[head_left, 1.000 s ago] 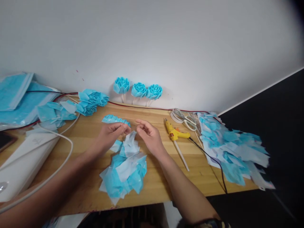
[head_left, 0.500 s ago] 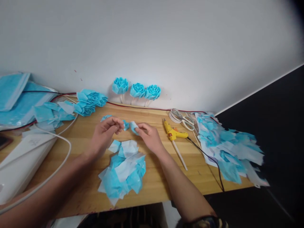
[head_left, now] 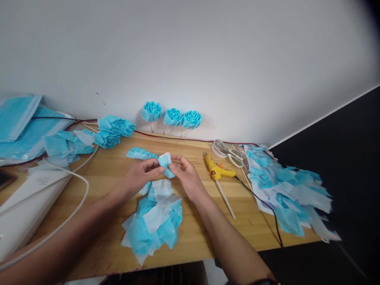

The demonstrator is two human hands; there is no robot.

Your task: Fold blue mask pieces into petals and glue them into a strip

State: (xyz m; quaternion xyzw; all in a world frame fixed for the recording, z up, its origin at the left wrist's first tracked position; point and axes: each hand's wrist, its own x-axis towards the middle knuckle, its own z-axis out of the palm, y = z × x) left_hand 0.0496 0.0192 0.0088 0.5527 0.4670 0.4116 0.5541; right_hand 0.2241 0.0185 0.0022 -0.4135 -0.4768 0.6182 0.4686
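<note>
Left hand (head_left: 145,173) and right hand (head_left: 186,173) are jointly pinching 1 blue-and-white piece (head_left: 165,162) beyond a loose pile (head_left: 154,223), while 3 blue flowers (head_left: 173,117) are standing behind.

One held scrap (head_left: 165,164), three standing flowers (head_left: 173,117); one glue gun (head_left: 217,172), one pair of scissors (head_left: 228,151)

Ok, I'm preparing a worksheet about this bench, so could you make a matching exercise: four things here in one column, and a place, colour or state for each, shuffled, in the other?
Things:
1. Glue gun
2. Scissors
3. Small blue fabric piece
4. Three stemmed flowers

Descriptions:
A. Between left hand and right hand
B. Upright in front of the wall
C. Yellow
D. Pale, looped handles

Pairs: 1-C, 2-D, 3-A, 4-B
</note>
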